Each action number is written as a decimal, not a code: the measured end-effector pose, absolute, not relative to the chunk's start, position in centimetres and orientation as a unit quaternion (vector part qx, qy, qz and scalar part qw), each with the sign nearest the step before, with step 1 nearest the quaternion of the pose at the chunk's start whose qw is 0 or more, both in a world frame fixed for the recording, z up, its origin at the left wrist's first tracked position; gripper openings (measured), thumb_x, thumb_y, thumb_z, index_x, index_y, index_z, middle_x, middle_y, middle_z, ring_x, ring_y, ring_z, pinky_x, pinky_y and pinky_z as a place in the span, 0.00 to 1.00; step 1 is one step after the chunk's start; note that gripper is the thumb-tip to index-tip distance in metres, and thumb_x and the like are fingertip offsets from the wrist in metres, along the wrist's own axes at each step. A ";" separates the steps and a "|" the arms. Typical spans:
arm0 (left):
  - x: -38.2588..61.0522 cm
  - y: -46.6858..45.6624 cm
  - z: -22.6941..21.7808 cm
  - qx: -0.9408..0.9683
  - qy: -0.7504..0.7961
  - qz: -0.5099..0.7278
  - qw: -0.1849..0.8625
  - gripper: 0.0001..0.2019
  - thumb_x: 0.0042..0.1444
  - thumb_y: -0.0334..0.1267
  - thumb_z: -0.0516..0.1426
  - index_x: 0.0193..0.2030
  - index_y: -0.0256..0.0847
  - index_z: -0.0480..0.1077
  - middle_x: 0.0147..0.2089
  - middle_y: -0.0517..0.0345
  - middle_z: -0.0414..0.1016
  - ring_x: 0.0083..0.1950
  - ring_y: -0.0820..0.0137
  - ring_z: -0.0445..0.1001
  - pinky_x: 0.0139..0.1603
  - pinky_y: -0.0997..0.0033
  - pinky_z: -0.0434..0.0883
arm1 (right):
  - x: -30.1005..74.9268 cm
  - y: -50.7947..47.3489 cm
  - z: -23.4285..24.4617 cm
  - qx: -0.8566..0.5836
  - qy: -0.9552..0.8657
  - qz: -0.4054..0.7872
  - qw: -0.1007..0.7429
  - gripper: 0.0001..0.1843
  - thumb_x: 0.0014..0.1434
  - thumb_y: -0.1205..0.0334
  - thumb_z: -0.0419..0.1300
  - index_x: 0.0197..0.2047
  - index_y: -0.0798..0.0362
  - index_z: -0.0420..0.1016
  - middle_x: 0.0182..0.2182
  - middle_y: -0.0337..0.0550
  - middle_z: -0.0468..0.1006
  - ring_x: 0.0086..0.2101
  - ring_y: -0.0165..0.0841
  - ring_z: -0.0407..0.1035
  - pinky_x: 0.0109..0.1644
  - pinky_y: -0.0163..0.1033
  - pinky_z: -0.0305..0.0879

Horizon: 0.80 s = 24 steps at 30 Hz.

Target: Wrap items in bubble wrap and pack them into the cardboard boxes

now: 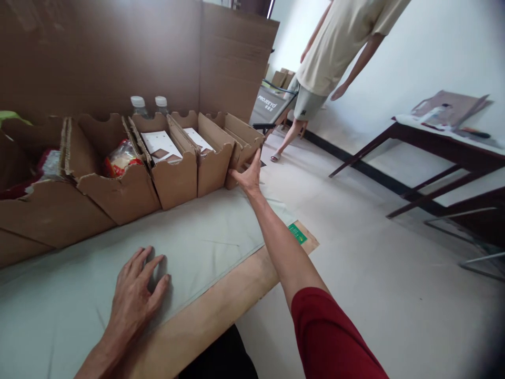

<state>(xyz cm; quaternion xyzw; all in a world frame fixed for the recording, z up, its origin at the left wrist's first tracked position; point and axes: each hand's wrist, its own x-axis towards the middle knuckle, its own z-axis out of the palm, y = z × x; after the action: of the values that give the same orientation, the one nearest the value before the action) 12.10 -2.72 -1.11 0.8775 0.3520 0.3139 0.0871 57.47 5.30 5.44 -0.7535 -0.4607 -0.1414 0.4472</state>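
My right hand point(249, 176) reaches to the end cardboard box point(240, 139) in a row of open boxes. Its thumb presses on the front panel and its fingers lie along the right edge, gripping the corner. My left hand point(136, 292) rests palm down on the pale green table cover point(197, 231), fingers apart and holding nothing. Left of the gripped box stand two cardboard boxes with white cards point(161, 145) inside. Farther left, another box holds a clear and red plastic packet point(120, 158). The inside of the end box is mostly hidden.
A tall cardboard panel point(118, 52) rises behind the boxes, with two white-capped bottles point(138, 105) before it. The table's bare wooden edge point(213, 305) runs along my side. Another person point(335, 52) stands beyond, near a dark side table point(445, 142) against the wall.
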 end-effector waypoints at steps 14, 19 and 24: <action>12.1 -2.8 -1.0 0.871 0.381 0.290 0.109 0.20 0.66 0.50 0.53 0.55 0.43 0.78 0.66 0.39 0.75 0.69 0.44 0.71 0.67 0.36 0.70 | 55.4 3.4 8.1 -0.809 -0.436 -0.056 0.390 0.69 0.48 0.53 0.73 0.80 0.57 0.34 0.73 0.68 0.58 0.72 0.59 0.54 0.71 0.69 0.58; 12.2 -2.9 -0.9 0.871 0.374 0.298 0.109 0.19 0.66 0.48 0.54 0.54 0.43 0.79 0.65 0.39 0.76 0.68 0.44 0.72 0.65 0.36 0.72 | 54.1 0.3 11.2 -0.787 -0.461 -0.105 0.396 0.54 0.55 0.50 0.68 0.78 0.55 0.50 0.66 0.61 0.71 0.63 0.56 0.68 0.67 0.69 0.64; 12.3 -2.8 -0.8 0.876 0.369 0.300 0.080 0.20 0.68 0.48 0.53 0.54 0.40 0.78 0.65 0.35 0.75 0.67 0.42 0.73 0.63 0.35 0.73 | 48.6 2.5 16.0 -0.747 -0.585 -0.061 0.311 0.36 0.62 0.62 0.61 0.73 0.48 0.65 0.41 0.42 0.86 0.42 0.42 0.79 0.55 0.51 0.74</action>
<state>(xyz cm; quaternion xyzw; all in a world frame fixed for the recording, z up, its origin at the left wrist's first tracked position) 12.25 -2.84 -0.77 0.8760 0.3694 0.2995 0.0804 48.62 2.55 16.00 -0.7466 -0.5849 -0.0606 0.3111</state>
